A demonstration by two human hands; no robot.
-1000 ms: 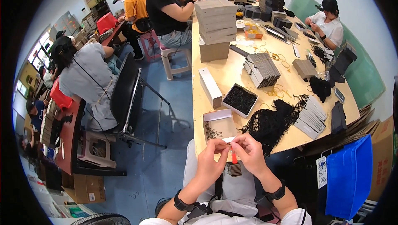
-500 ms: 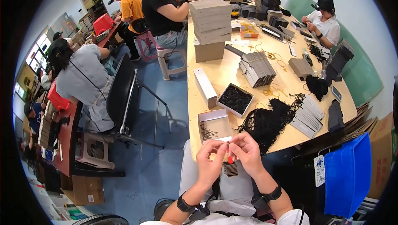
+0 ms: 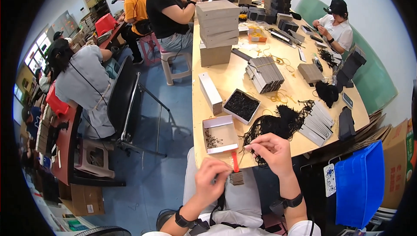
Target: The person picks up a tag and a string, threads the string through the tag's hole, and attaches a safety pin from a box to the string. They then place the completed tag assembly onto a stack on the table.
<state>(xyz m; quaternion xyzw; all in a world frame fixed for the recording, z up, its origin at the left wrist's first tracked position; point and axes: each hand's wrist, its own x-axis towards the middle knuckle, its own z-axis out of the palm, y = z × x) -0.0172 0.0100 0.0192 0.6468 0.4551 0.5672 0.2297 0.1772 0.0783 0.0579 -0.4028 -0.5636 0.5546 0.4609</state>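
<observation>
The two hands are apart, with the red strip between them at the near edge of the bench (image 3: 230,77). The red strip (image 3: 235,162) is narrow; its long axis runs near to far, its far end leaning slightly left toward the corner of an open white box (image 3: 228,128) and its near end pointing at a small stack of grey-brown pieces (image 3: 237,178) over the lap. What holds the strip cannot be told.

The left hand (image 3: 213,177) is on the near left of the strip, fingers curled and pointing right; whether anything is in it cannot be told. The right hand (image 3: 271,152) is farther and to the right, thumb and forefinger brought close together and pointing left, in front of a heap of black cords (image 3: 271,125); any cord between the fingertips is too small to tell.

The open box has small metal clips (image 3: 213,140) on its left side. Beyond it, a long white box (image 3: 210,92) lies near to far, its near end angled right, beside a box of dark bits (image 3: 242,104) turned askew. Right of the cords, grey strips (image 3: 316,125) fan out, their long axes running from far left to near right.
</observation>
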